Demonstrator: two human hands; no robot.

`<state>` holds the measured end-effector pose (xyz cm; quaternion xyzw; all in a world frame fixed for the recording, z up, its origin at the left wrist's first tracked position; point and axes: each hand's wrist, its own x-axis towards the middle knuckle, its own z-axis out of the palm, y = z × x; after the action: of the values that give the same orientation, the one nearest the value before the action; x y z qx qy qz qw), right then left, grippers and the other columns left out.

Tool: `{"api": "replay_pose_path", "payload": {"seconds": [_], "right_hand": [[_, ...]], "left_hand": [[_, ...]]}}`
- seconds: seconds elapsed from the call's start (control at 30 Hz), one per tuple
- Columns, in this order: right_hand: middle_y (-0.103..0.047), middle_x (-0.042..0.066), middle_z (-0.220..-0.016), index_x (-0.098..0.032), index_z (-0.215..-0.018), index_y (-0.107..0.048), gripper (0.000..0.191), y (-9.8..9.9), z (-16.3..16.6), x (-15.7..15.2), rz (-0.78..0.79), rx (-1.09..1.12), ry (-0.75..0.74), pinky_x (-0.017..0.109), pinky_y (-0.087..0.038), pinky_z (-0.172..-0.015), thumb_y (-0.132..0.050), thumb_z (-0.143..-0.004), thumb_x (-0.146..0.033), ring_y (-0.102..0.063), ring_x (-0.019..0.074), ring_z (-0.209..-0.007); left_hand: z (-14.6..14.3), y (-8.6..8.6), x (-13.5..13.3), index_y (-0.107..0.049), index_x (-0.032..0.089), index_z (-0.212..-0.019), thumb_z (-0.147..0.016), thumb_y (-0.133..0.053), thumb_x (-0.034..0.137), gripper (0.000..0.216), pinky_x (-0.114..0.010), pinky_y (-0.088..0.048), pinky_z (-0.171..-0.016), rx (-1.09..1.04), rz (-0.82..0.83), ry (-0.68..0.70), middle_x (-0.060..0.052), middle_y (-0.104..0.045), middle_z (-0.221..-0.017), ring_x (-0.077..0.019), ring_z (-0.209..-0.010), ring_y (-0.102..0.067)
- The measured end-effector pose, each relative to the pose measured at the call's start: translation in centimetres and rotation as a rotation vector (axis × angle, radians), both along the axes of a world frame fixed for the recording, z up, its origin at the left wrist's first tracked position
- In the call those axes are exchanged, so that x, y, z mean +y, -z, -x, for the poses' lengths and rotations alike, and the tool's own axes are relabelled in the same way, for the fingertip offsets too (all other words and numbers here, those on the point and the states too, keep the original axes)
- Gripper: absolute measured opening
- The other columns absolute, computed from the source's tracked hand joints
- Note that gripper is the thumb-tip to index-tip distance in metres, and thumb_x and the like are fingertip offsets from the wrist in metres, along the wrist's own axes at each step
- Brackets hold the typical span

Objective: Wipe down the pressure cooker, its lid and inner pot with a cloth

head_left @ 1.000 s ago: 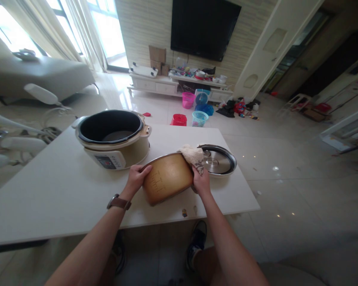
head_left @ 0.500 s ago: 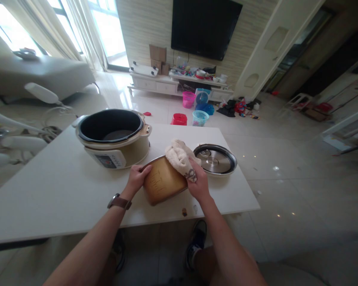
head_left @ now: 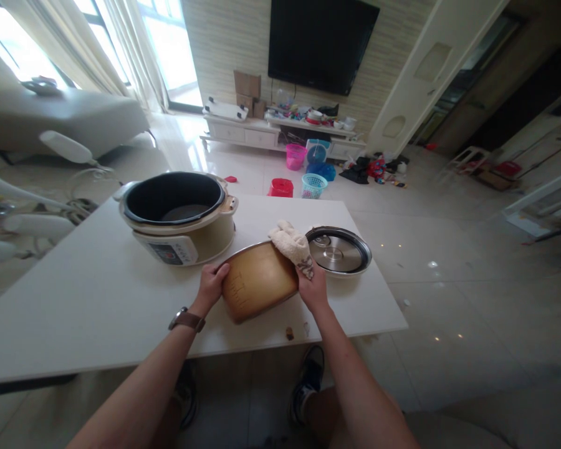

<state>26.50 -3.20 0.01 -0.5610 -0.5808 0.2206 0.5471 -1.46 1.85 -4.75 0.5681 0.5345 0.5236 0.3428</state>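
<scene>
A golden-brown inner pot (head_left: pixel 257 280) lies tipped on its side on the white table (head_left: pixel 93 299), its base toward me. My left hand (head_left: pixel 210 285) grips the pot's left edge. My right hand (head_left: pixel 312 288) is closed on a cream cloth (head_left: pixel 292 244) and presses it against the pot's upper right side. Behind the pot stands an open beige cooker (head_left: pixel 177 215) with a dark inner wall. A round steel lid (head_left: pixel 339 251) lies flat on the table just right of the cloth.
A small dark crumb (head_left: pixel 289 333) and a pale speck lie near the table's front edge. My feet are under the table. Coloured plastic baskets (head_left: pixel 313 185) and clutter stand on the floor by the TV cabinet (head_left: pixel 262 134). A sofa is at far left.
My right hand moved the cloth across the pot's side toward the middle, then back to the upper right. The pot shifted slightly under my left hand.
</scene>
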Motion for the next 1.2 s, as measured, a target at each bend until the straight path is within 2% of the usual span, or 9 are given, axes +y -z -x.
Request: {"api": "replay_pose_path", "payload": {"seconds": [0.27,0.4,0.5,0.73,0.83,0.97,1.2], "right_hand": [[-0.083,0.012,-0.107,-0.018,-0.106,-0.079,0.033,1.2,-0.3,0.9,0.103,0.129,0.107,0.044,-0.058,-0.098,-0.066,-0.093,-0.045,-0.077,0.0313,-0.104],[-0.084,0.014,-0.109,-0.018,-0.106,-0.079,0.037,1.9,-0.7,1.3,0.148,0.166,0.146,0.045,-0.057,-0.103,-0.065,-0.092,-0.049,-0.077,0.0313,-0.109],[-0.083,0.015,-0.113,-0.017,-0.106,-0.079,0.040,1.9,-1.0,1.3,0.176,0.173,0.162,0.047,-0.056,-0.105,-0.065,-0.091,-0.051,-0.076,0.0328,-0.113],[-0.084,0.015,-0.108,-0.018,-0.102,-0.080,0.037,2.0,-1.3,1.5,0.182,0.193,0.186,0.046,-0.059,-0.103,-0.066,-0.090,-0.051,-0.077,0.0325,-0.111],[-0.084,0.014,-0.108,-0.019,-0.102,-0.080,0.037,2.2,-1.3,1.6,0.187,0.189,0.187,0.047,-0.059,-0.103,-0.067,-0.090,-0.051,-0.077,0.0327,-0.111],[-0.084,0.015,-0.114,-0.019,-0.104,-0.081,0.039,2.2,-1.1,1.6,0.186,0.175,0.187,0.048,-0.058,-0.106,-0.066,-0.090,-0.052,-0.077,0.0332,-0.115],[-0.084,0.015,-0.110,-0.020,-0.101,-0.080,0.036,2.0,-1.1,1.4,0.180,0.146,0.190,0.047,-0.058,-0.103,-0.066,-0.090,-0.051,-0.077,0.0338,-0.111]], "left_hand": [[0.2,2.2,-0.1,-0.028,0.026,-0.048,-0.074,-0.055,0.076,0.062,-0.029,-0.016,-0.050,-0.037,0.025,-0.032,0.004,-0.021,-0.052,-0.0108,-0.053,-0.019],[0.1,2.5,-0.1,-0.030,0.026,-0.048,-0.073,-0.053,0.082,0.065,-0.029,-0.017,-0.050,-0.052,0.039,-0.013,0.004,-0.023,-0.050,-0.0117,-0.053,-0.022],[0.1,1.7,0.1,-0.031,0.025,-0.049,-0.074,-0.052,0.080,0.063,-0.029,-0.021,-0.052,-0.015,0.019,0.018,0.003,-0.026,-0.052,-0.0128,-0.054,-0.027],[-0.1,-2.5,0.3,-0.032,0.023,-0.051,-0.078,-0.058,0.065,0.056,-0.028,-0.020,-0.055,0.025,-0.033,0.133,0.003,-0.026,-0.055,-0.0122,-0.057,-0.025],[-0.5,-3.6,-0.1,-0.033,0.023,-0.051,-0.078,-0.062,0.062,0.056,-0.028,-0.018,-0.054,0.029,-0.022,0.127,0.003,-0.026,-0.055,-0.0115,-0.057,-0.025],[-0.8,-3.6,-0.3,-0.035,0.022,-0.050,-0.076,-0.064,0.062,0.056,-0.028,-0.016,-0.052,0.054,0.039,0.115,0.003,-0.027,-0.054,-0.0101,-0.055,-0.024],[-0.8,-3.0,0.0,-0.033,0.022,-0.046,-0.073,-0.065,0.065,0.060,-0.027,-0.015,-0.050,0.063,0.055,0.087,0.003,-0.025,-0.052,-0.0087,-0.052,-0.023]]}}
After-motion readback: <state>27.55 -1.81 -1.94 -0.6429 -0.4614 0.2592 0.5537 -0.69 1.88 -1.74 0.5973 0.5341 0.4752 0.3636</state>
